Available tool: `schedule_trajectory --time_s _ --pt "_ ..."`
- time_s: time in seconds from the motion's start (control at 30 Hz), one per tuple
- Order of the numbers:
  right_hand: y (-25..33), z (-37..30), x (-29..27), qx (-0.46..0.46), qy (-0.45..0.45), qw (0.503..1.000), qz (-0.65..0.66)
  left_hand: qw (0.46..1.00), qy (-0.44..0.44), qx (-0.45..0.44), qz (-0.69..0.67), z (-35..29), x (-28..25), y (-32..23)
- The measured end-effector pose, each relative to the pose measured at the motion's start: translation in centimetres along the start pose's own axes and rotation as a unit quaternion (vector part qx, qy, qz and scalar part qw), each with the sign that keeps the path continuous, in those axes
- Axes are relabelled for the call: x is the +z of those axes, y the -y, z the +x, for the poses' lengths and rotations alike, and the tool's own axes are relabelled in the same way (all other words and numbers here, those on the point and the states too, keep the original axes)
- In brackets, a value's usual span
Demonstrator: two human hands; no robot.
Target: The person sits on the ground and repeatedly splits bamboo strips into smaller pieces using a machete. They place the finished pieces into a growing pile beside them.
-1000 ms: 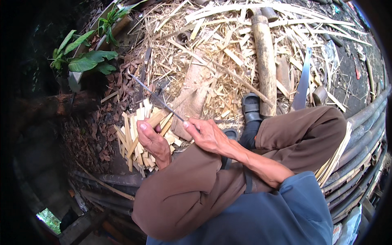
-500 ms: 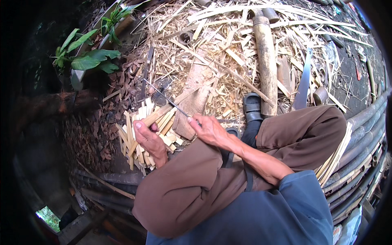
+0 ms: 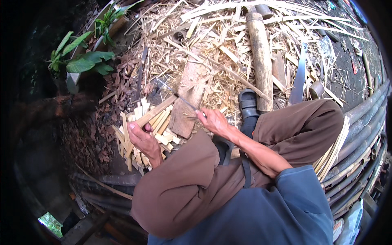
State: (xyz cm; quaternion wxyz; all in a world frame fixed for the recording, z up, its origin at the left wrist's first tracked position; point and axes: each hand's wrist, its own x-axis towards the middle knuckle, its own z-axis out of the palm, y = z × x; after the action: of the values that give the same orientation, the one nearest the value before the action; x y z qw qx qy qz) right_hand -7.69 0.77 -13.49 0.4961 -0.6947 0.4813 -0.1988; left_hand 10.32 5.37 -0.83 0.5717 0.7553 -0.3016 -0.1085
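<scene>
My left hand (image 3: 145, 142) is closed around the near end of a split bamboo strip (image 3: 157, 111), which slants up and away to the right. In my right hand (image 3: 215, 122) is the handle of a thin-bladed knife (image 3: 188, 103). The blade, blurred toward its tip, crosses the strip at its far end. Below and around my left hand lies a heap of short cut bamboo pieces (image 3: 164, 138), partly hidden by that hand. A worn wooden board (image 3: 181, 120) lies on the ground just right of the heap, beneath the knife.
A thick bamboo pole (image 3: 260, 61) lies beyond my sandalled foot (image 3: 248, 106), with a handsaw (image 3: 299, 77) to its right. Shavings and long strips (image 3: 228, 53) cover the ground ahead. Dark bamboo poles (image 3: 363, 110) border the right side. A leafy plant (image 3: 87, 61) grows at the far left.
My right hand has drawn the knife to the right, so its blade now crosses nearer the strip's far end. My left hand keeps its hold. The whole view has shifted slightly.
</scene>
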Motion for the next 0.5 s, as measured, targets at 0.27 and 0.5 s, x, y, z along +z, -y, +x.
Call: schedule_trajectory --time_s 0.27,0.5 --pt "-3.6 1.3 0.5 0.072 -0.039 0.997 -0.001 1.0 0.01 0.015 0.025 0.5 -1.0 -0.1" --pt "0.5 -0.5 -1.0 -0.045 0.111 0.993 -0.012 1.0 -0.001 -0.016 0.017 0.9 -1.3 0.3"
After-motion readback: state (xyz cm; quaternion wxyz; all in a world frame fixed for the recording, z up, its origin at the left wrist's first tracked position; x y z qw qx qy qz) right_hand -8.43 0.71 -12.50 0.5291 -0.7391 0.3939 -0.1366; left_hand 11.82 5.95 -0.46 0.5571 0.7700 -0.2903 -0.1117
